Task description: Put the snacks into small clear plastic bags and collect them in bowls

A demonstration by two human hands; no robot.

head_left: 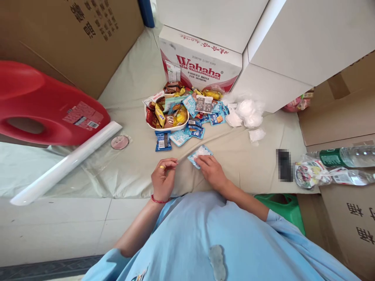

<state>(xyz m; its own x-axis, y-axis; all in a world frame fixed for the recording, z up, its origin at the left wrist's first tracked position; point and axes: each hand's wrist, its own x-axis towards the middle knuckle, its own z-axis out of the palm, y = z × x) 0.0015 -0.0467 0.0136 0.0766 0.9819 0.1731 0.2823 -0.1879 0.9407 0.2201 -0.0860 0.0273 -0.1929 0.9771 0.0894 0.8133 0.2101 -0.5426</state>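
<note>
Near the cloth's front edge, my right hand point(212, 171) has its fingers closed on the corner of a light blue snack packet point(193, 157), with some whitish clear plastic point(202, 150) lying over it. To its left, my left hand point(164, 177) hangs over the cloth with curled fingers drawn towards the thumb; anything between them is too small to make out. Just beyond both hands sits a white tray point(168, 128) filled with mixed wrapped snacks. Several blue packets point(179, 136) and a dark blue packet point(163, 141) lie around its front and right side.
A Wahaha water carton point(202, 70) stands behind the snacks. Crumpled clear plastic bags point(248, 111) lie to the right, with a pixelated dark object point(283, 165) and water bottles point(348, 156) farther over. At left are a red jug point(52, 105) and a white plastic roll point(68, 164).
</note>
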